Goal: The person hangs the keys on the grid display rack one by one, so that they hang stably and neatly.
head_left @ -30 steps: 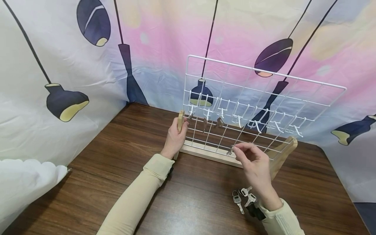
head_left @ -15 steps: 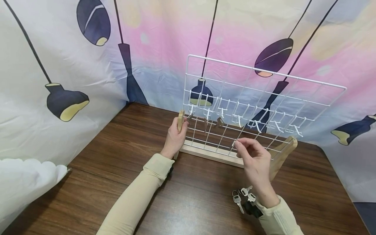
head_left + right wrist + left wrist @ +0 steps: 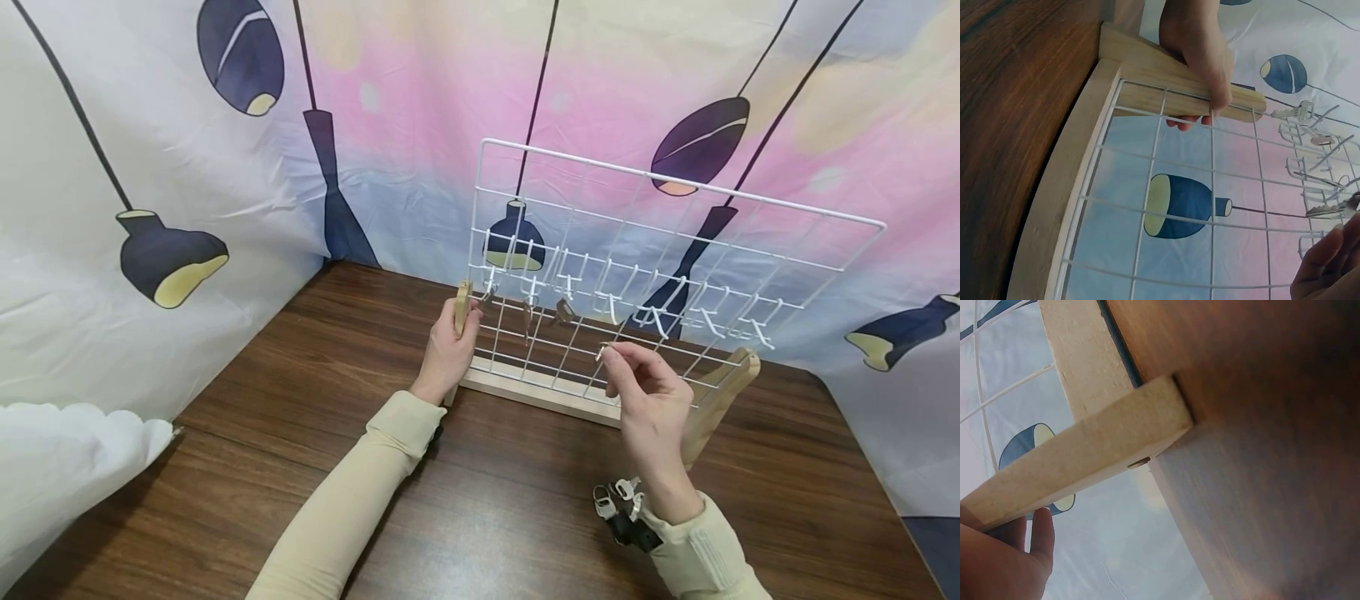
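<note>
A white wire grid rack with a row of hooks stands in a wooden base. My left hand grips the rack's left wooden side piece, fingers wrapped round its edge. With thumb and fingertips, my right hand pinches a key in front of the grid, just below the hooks. In the head view the fingers hide most of that key. Keys hang on the three leftmost hooks, the third key being the widest in view. The hooks to the right, such as the middle hook, hold nothing.
Several loose keys lie on the brown wooden table, partly covered by a black wrist strap on the right arm. The rack's right wooden side piece stands behind the right hand. A patterned cloth hangs behind.
My right hand has risen with the key towards the row of hooks. The left hand keeps its hold on the wooden side piece.
</note>
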`<state>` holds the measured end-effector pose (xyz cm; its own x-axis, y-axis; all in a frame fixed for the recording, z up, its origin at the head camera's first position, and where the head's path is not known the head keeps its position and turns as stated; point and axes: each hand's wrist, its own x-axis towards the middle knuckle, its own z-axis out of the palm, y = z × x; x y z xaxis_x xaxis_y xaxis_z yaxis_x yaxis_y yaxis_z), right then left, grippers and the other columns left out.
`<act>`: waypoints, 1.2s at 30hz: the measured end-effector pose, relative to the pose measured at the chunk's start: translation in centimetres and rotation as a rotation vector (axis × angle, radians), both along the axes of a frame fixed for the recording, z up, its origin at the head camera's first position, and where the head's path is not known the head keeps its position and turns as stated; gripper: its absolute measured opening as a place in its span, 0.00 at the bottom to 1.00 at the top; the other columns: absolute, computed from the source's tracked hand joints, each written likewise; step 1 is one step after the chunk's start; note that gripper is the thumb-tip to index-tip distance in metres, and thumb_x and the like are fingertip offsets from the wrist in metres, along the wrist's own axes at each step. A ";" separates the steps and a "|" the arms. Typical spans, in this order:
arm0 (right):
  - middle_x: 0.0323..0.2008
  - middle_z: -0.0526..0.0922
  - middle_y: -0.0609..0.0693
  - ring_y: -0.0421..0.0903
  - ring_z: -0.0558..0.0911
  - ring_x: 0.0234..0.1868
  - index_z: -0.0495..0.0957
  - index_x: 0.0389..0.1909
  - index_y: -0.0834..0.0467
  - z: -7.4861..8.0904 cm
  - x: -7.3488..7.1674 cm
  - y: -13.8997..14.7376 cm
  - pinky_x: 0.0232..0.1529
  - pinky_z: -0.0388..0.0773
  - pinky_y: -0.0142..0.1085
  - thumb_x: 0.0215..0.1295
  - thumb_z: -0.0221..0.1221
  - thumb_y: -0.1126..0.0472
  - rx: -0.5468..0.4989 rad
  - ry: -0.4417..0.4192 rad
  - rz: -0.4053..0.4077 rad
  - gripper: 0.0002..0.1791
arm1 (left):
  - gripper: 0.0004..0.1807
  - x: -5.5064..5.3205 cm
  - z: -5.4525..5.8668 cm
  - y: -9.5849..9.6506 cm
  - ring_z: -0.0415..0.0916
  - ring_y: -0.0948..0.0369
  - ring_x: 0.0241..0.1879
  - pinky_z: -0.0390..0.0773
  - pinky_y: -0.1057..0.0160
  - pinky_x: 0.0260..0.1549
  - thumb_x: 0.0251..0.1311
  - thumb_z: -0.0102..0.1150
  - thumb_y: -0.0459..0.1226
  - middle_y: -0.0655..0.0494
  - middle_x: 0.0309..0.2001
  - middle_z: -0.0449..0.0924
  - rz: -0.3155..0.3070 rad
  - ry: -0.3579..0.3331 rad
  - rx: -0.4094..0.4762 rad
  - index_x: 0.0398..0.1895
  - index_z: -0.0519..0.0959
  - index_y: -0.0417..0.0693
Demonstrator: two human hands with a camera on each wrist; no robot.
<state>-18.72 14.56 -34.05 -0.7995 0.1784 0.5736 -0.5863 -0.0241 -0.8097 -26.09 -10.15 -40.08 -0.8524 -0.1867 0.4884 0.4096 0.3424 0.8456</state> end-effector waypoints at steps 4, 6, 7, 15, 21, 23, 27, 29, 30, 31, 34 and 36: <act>0.17 0.74 0.50 0.42 0.72 0.18 0.81 0.38 0.72 0.3 0.0 -0.2 0.21 0.66 0.28 0.62 0.65 0.69 -0.039 0.007 -0.002 0.09 | 0.13 0.0 0.0 0.0 0.75 0.56 0.37 0.71 0.58 0.35 0.72 0.48 0.39 0.48 0.43 0.82 0.001 -0.001 -0.001 0.53 0.73 0.40; 0.18 0.75 0.49 0.41 0.72 0.17 0.81 0.38 0.72 0.4 0.0 -0.3 0.21 0.67 0.28 0.61 0.65 0.69 -0.061 0.007 0.001 0.09 | 0.12 0.0 0.0 0.0 0.75 0.56 0.37 0.71 0.58 0.34 0.72 0.48 0.39 0.48 0.43 0.82 0.003 -0.004 -0.004 0.52 0.73 0.41; 0.18 0.75 0.49 0.41 0.72 0.17 0.81 0.38 0.72 0.5 0.0 -0.4 0.21 0.68 0.27 0.61 0.65 0.69 -0.072 0.008 0.003 0.09 | 0.12 0.0 -0.1 0.0 0.75 0.57 0.37 0.71 0.58 0.34 0.72 0.49 0.39 0.48 0.43 0.82 0.003 -0.005 -0.003 0.52 0.73 0.42; 0.21 0.78 0.49 0.40 0.72 0.17 0.81 0.39 0.74 0.7 -0.2 -0.9 0.22 0.70 0.26 0.60 0.64 0.72 -0.190 0.030 0.037 0.08 | 0.12 0.0 0.0 0.0 0.74 0.57 0.34 0.70 0.59 0.32 0.72 0.49 0.39 0.49 0.42 0.82 0.005 0.001 -0.003 0.52 0.73 0.42; 0.22 0.79 0.49 0.40 0.71 0.17 0.80 0.40 0.75 0.9 -0.3 -1.1 0.21 0.70 0.26 0.61 0.63 0.73 -0.231 0.046 0.047 0.09 | 0.11 0.0 0.0 0.0 0.75 0.58 0.36 0.71 0.60 0.33 0.72 0.49 0.39 0.48 0.43 0.82 0.002 0.006 -0.006 0.51 0.73 0.43; 0.22 0.79 0.49 0.40 0.71 0.17 0.80 0.40 0.75 0.9 -0.3 -1.1 0.21 0.69 0.26 0.61 0.63 0.73 -0.239 0.048 0.050 0.09 | 0.11 -0.1 0.0 0.0 0.74 0.58 0.34 0.70 0.59 0.32 0.72 0.49 0.39 0.49 0.42 0.82 0.002 0.005 -0.007 0.51 0.73 0.43; 0.21 0.79 0.50 0.40 0.71 0.16 0.81 0.40 0.74 0.9 -0.3 -1.2 0.21 0.69 0.26 0.61 0.63 0.73 -0.266 0.056 0.067 0.08 | 0.11 -0.1 0.0 0.0 0.73 0.58 0.33 0.70 0.59 0.31 0.72 0.49 0.39 0.49 0.41 0.82 0.003 0.008 -0.007 0.51 0.73 0.43; 0.21 0.79 0.50 0.40 0.71 0.16 0.81 0.40 0.73 1.0 -0.3 -1.3 0.21 0.69 0.26 0.61 0.63 0.73 -0.280 0.055 0.071 0.08 | 0.11 -0.1 -0.1 0.0 0.73 0.58 0.34 0.70 0.59 0.32 0.72 0.49 0.39 0.49 0.41 0.82 0.004 0.010 -0.006 0.51 0.73 0.43; 0.22 0.79 0.50 0.40 0.71 0.16 0.81 0.40 0.73 1.0 -0.4 -1.3 0.21 0.69 0.26 0.61 0.63 0.72 -0.286 0.052 0.070 0.08 | 0.11 -0.1 -0.1 0.0 0.73 0.58 0.34 0.70 0.59 0.33 0.72 0.49 0.39 0.49 0.41 0.82 0.005 0.011 -0.006 0.51 0.73 0.43; 0.22 0.80 0.50 0.39 0.71 0.16 0.81 0.40 0.73 1.0 -0.4 -1.3 0.20 0.69 0.26 0.61 0.63 0.72 -0.292 0.048 0.067 0.08 | 0.11 -0.1 -0.1 0.0 0.73 0.58 0.34 0.70 0.59 0.33 0.72 0.49 0.39 0.49 0.41 0.82 0.005 0.012 -0.005 0.51 0.73 0.43; 0.22 0.80 0.51 0.39 0.71 0.15 0.81 0.40 0.74 0.9 -0.5 -1.4 0.20 0.69 0.25 0.60 0.64 0.71 -0.305 0.037 0.050 0.09 | 0.12 -0.1 -0.1 0.0 0.73 0.58 0.33 0.70 0.59 0.32 0.72 0.49 0.39 0.49 0.40 0.82 0.003 0.014 -0.004 0.51 0.73 0.43; 0.22 0.80 0.51 0.39 0.71 0.15 0.81 0.39 0.74 0.9 -0.6 -1.4 0.19 0.69 0.25 0.60 0.64 0.71 -0.315 0.035 0.046 0.10 | 0.12 -0.1 0.0 0.0 0.73 0.57 0.34 0.70 0.59 0.32 0.72 0.49 0.39 0.48 0.41 0.82 0.002 0.014 -0.002 0.51 0.73 0.42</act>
